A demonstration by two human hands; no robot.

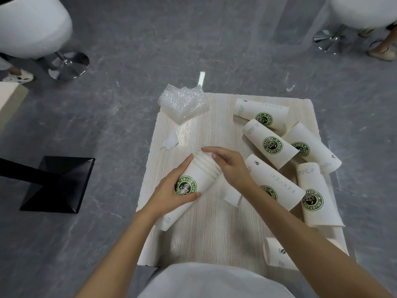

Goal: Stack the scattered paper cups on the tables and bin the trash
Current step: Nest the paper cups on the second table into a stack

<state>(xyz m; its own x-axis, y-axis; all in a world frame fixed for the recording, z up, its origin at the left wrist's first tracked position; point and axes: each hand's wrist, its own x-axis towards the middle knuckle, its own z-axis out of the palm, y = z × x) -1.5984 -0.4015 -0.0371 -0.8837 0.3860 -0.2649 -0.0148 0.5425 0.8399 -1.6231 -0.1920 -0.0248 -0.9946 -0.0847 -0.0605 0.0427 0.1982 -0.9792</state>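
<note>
A stack of nested white paper cups (194, 181) with a green logo lies tilted over the pale wooden table (210, 233). My left hand (171, 192) grips the stack round its middle. My right hand (227, 164) rests over the rims at the stack's upper end, fingers curved on them. Several loose cups (272, 145) lie on their sides across the table's right half. A crumpled sheet of bubble wrap (182, 102) sits at the far left corner. A small scrap of white paper (170, 141) lies near it, and another white scrap (232, 195) lies under my right wrist.
A black table base (58, 186) stands on the grey floor to the left. Two white stools on chrome bases (68, 65) (328, 39) stand at the far left and far right, with people's feet beside them. A beige tabletop corner (10, 97) shows at the left edge.
</note>
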